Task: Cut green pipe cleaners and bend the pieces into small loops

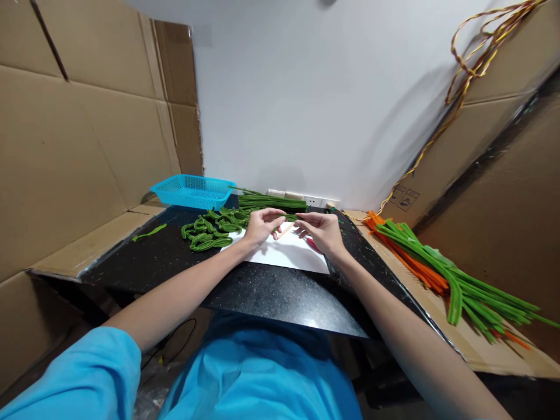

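My left hand and my right hand are raised close together over a white sheet of paper. Both are closed in a pinch on a dark green pipe cleaner that spans the small gap between them. A thin pale stick slants between the fingertips of the two hands; which fingers grip it I cannot tell. Under my right hand, a red-handled tool lies on the paper, partly hidden. Left of my left hand lies a pile of looped green pipe cleaners.
A blue basket stands at the back left of the black table. Straight green pipe cleaners lie behind my hands. Orange and green bundles rest on cardboard at right. A power strip sits by the wall.
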Motion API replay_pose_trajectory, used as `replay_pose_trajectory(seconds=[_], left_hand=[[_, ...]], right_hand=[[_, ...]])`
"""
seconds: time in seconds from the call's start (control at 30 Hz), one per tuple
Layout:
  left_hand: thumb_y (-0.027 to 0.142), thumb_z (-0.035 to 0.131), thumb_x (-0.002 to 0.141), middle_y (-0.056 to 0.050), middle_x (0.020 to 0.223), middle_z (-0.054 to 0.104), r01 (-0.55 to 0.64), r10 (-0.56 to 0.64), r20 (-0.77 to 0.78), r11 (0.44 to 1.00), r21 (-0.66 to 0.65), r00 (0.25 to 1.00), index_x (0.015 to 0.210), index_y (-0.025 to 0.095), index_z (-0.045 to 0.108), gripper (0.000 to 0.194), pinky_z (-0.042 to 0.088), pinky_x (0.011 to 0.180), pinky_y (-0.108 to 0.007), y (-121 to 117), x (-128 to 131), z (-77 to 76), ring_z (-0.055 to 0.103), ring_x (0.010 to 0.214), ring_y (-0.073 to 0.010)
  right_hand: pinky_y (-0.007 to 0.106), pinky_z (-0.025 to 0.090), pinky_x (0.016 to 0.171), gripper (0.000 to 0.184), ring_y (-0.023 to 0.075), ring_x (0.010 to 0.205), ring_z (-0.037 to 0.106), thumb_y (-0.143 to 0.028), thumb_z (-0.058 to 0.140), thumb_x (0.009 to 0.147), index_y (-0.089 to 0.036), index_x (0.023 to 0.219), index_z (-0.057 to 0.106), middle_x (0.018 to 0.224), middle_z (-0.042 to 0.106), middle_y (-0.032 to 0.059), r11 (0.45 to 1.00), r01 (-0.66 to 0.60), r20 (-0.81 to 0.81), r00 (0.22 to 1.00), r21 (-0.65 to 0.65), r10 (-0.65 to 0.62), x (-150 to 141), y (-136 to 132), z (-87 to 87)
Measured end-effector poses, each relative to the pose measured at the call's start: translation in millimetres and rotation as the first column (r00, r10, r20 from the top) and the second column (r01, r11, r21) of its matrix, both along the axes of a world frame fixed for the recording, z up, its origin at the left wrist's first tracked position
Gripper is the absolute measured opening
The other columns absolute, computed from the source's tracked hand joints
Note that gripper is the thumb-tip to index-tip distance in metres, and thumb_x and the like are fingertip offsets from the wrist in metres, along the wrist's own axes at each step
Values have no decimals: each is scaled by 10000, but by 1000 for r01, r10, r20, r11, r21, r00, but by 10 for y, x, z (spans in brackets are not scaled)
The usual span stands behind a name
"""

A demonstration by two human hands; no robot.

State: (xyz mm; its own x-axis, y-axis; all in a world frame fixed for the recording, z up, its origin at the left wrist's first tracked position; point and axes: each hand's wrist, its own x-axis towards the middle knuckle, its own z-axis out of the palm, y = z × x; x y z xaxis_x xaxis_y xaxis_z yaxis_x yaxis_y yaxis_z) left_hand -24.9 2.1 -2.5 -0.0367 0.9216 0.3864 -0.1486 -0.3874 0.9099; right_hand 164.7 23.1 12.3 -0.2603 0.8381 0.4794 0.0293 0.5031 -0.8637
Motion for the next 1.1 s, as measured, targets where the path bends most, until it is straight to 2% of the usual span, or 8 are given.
replay_pose_trajectory(seconds=[0.8, 0.97, 1.1], left_hand=[[314, 816, 765, -58, 717, 693, 4, -4, 0, 1000, -10, 1000, 920, 93, 719, 287, 502, 407, -222, 15, 4, -5, 637, 561, -129], [300, 805, 768, -88, 788, 718, 7, -7, 2, 997, -73, 1000, 949, 98, 719, 284, 482, 401, -215, -32, 5, 25, 678, 578, -152], [274, 790, 783, -98, 852, 727, -8, 10, 24, 995, -102, 1000, 937, 98, 717, 245, 446, 385, -197, -45, 4, 41, 651, 543, -119]], right_hand=[[342, 615, 598, 333, 205, 632, 719, -472, 798, 787, -159, 901, 793, 747, 763, 89, 994, -23, 95, 995, 110, 12, 30, 19, -39], [323, 593, 621, 282, 210, 678, 726, -450, 785, 809, -184, 904, 801, 794, 773, 82, 979, 31, 143, 988, 203, -61, 39, 26, -51], [315, 581, 607, 358, 213, 678, 724, -469, 790, 807, -172, 1008, 784, 786, 767, 79, 958, 82, 188, 973, 274, -136, 39, 20, -49]])
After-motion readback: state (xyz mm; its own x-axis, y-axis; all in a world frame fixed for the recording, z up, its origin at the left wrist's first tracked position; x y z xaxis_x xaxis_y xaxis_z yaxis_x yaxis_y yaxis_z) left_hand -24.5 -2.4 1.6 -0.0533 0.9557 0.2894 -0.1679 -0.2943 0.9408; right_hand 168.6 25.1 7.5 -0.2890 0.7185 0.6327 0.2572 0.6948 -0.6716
